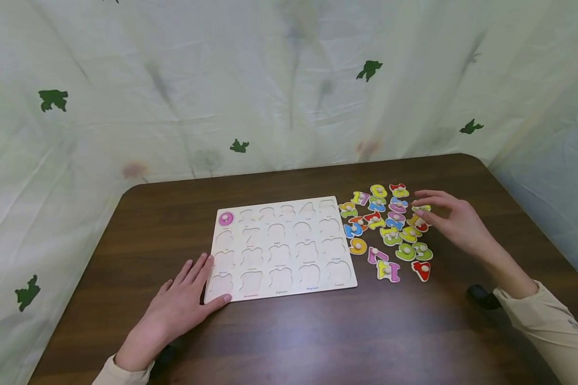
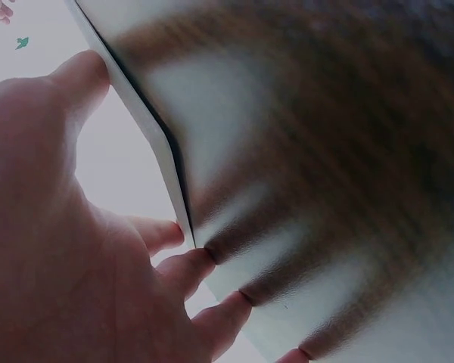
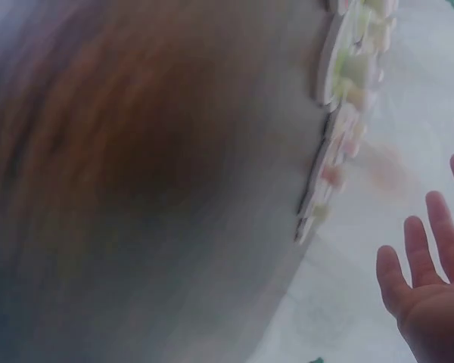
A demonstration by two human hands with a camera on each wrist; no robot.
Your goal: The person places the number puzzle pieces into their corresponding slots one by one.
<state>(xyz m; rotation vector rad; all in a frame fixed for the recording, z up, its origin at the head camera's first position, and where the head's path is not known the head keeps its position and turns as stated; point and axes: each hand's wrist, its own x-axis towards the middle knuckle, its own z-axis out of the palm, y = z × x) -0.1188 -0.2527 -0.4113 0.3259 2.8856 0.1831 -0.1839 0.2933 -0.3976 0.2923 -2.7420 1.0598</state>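
Note:
A pale wooden number puzzle board [image 1: 265, 240] lies on the table, with rows of shallow number-shaped recesses. In its upper left corner sits a pink round piece [image 1: 226, 218] with a knob. My left hand [image 1: 178, 299] rests at the board's lower left corner, thumb on the front edge and fingers along the left side. Over the right side of a group of coloured number pieces [image 1: 391, 235], my right hand [image 1: 455, 219] hovers with fingers extended. Its thumb is close to a yellow-green piece [image 1: 421, 208], partly hidden. In the right wrist view nothing shows in that hand [image 3: 431, 280].
The dark wooden table [image 1: 318, 337] has a rounded far edge. Behind it hangs a pale curtain [image 1: 279, 96] with green leaf shapes. A red number 4 piece [image 1: 421, 270] lies nearest the front of the group. Some pieces overlap, and a few lie against the board's right edge.

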